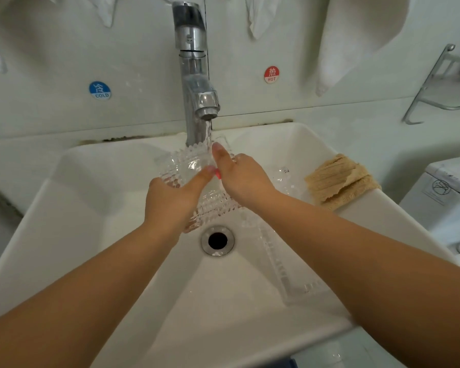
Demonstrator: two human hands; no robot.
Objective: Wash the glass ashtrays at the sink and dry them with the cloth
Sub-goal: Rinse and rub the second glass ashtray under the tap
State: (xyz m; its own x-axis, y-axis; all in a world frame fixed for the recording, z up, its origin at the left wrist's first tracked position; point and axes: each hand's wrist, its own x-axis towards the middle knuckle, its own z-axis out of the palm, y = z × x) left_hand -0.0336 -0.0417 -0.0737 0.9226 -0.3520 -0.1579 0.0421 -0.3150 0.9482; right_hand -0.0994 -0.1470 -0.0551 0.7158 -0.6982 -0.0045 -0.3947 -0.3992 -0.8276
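A clear, knobbly glass ashtray (190, 166) is held tilted under the running tap (197, 83), above the white sink (91, 208). My left hand (170, 203) grips its near left side, thumb across the glass. My right hand (239, 176) holds its right side, with the index finger reaching up into the water stream. A second glass ashtray (286, 179) lies in the basin at the right, partly hidden behind my right hand. A beige cloth (340, 179) lies draped over the sink's right rim.
The drain (217, 240) sits open below the hands. A clear glass tray (284, 274) lies in the basin under my right forearm. White cloths (356, 35) hang on the wall. A metal shelf (446, 83) and a white appliance (449, 192) stand at the right.
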